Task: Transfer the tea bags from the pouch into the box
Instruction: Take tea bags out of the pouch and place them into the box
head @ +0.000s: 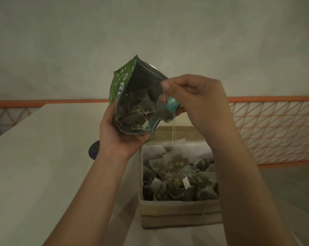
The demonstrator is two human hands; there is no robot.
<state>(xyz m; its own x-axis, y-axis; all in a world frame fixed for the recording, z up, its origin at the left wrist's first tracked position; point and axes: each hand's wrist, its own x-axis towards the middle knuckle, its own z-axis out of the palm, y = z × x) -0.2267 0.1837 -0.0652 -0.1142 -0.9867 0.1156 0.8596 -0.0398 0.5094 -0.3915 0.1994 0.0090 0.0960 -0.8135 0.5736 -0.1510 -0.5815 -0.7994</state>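
At mid-frame the right hand [194, 102] pinches a pyramid tea bag [163, 110] with a teal tag [171, 105], holding it at the mouth of the pouch [125, 82]. The left hand [121, 134] grips the green foil pouch from below, tilted open, dark tea bags visible inside. Just beneath, at lower centre, the beige box [176, 215] sits on the pale surface [34, 166], holding many translucent mesh tea bags [175, 174] with strings and white tags.

Pouch [130, 96] above box [178, 213] — tea bags [175, 174] inside
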